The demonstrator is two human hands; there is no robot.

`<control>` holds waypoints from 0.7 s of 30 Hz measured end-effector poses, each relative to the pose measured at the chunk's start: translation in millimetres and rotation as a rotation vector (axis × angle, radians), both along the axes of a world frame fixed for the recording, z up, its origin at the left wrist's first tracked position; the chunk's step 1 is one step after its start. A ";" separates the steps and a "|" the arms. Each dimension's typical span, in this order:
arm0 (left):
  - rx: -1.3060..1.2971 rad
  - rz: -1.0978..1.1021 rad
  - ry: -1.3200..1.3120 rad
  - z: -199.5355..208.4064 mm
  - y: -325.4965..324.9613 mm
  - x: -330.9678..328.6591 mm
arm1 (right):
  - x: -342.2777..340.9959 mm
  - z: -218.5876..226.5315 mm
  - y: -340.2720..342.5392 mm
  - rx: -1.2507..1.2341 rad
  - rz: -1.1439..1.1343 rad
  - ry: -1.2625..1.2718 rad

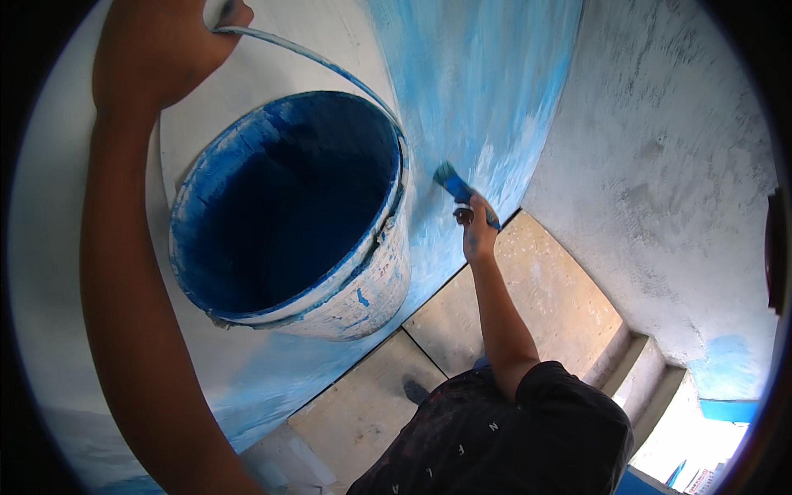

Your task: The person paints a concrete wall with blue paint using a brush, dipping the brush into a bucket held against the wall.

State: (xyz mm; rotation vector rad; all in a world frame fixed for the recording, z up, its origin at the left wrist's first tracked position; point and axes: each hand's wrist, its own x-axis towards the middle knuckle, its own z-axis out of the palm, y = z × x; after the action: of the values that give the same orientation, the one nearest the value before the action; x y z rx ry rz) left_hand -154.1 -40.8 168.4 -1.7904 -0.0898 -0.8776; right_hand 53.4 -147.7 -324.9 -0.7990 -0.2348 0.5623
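Note:
My left hand [169, 54] is raised at the upper left, its fingers closed round the handle [309, 56] of a paint bucket. The white plastic bucket [363, 301] hangs tilted towards me, streaked with blue outside. Dark blue coats its inside; the paint level is too dark to make out. To the right of the bucket, my right hand [478, 235] grips a paintbrush [456, 183] with blue, paint-wet bristles pointing up and left. The brush is close to the painted wall [462, 74]; whether it touches cannot be told.
Light blue strokes cover part of the white wall. A grey-white, patchy wall [660, 148] meets it at a corner on the right. Below lie beige floor tiles [528, 289], with steps [639, 367] at the right. A dark object [776, 247] stands at the right rim.

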 end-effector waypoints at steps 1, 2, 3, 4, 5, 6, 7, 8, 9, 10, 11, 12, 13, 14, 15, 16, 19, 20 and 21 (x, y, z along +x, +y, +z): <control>0.002 0.023 0.001 4.3 -1.0 2.8 | -2.4 -33.0 -3.9 -0.094 -0.034 -0.048; 0.006 0.059 0.003 9.2 -4.3 1.0 | -9.0 -66.3 -5.0 -0.172 -0.039 0.027; 0.009 0.096 0.007 11.0 -6.0 0.0 | -12.9 -97.9 -9.4 -0.293 0.026 0.064; 0.008 0.127 0.010 7.7 -2.9 0.7 | -18.0 -116.5 -12.8 -0.462 0.045 0.038; -0.115 -0.054 -0.007 7.8 26.6 -4.4 | -27.0 -110.6 -8.2 -0.445 0.060 0.017; -0.221 -0.237 -0.010 10.8 52.8 -15.3 | -39.8 -96.1 -1.1 -0.427 0.085 -0.005; -0.114 -0.129 0.018 7.8 25.3 -8.7 | -34.4 -67.3 1.4 -0.428 0.052 -0.081; -0.009 -0.012 0.037 5.6 9.3 -7.6 | -27.6 -20.7 4.7 -0.430 0.026 -0.166; -0.061 -0.051 0.059 9.0 11.6 -11.8 | -29.3 34.1 9.0 -0.407 -0.025 -0.195; -0.053 -0.026 0.065 11.2 9.6 -12.3 | -31.2 85.9 11.7 -0.334 -0.060 -0.207; -0.053 -0.007 0.062 9.7 6.7 -10.4 | -33.8 140.4 8.5 -0.230 -0.106 -0.246; -0.055 0.018 0.057 10.0 2.3 -13.0 | -34.9 181.1 8.6 -0.117 -0.144 -0.282; -0.083 0.006 0.060 10.9 3.1 -20.7 | -41.3 221.3 7.3 0.004 -0.122 -0.289; -0.085 0.027 0.087 11.4 3.8 -22.7 | -44.2 250.3 7.8 0.104 -0.123 -0.292; -0.117 -0.002 0.088 10.8 8.4 -18.9 | -43.1 269.2 5.9 0.165 -0.144 -0.338; -0.168 -0.032 0.092 9.2 10.2 -12.6 | -40.5 284.1 4.2 0.232 -0.161 -0.381; -0.124 0.104 0.015 -2.5 23.6 -15.7 | -34.5 244.9 15.5 0.164 -0.194 -0.474; -0.176 0.067 0.045 0.7 18.8 -15.1 | -26.6 212.3 18.3 0.129 -0.177 -0.512; -0.184 0.100 0.070 2.7 17.3 -19.4 | -28.4 176.6 18.8 0.076 -0.117 -0.414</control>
State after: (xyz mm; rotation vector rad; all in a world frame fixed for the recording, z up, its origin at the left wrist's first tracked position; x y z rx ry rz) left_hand -173.6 -23.5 171.1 -1.9683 -0.2193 -0.7547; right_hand 25.0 -128.9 -148.3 -0.8441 -0.5820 0.2711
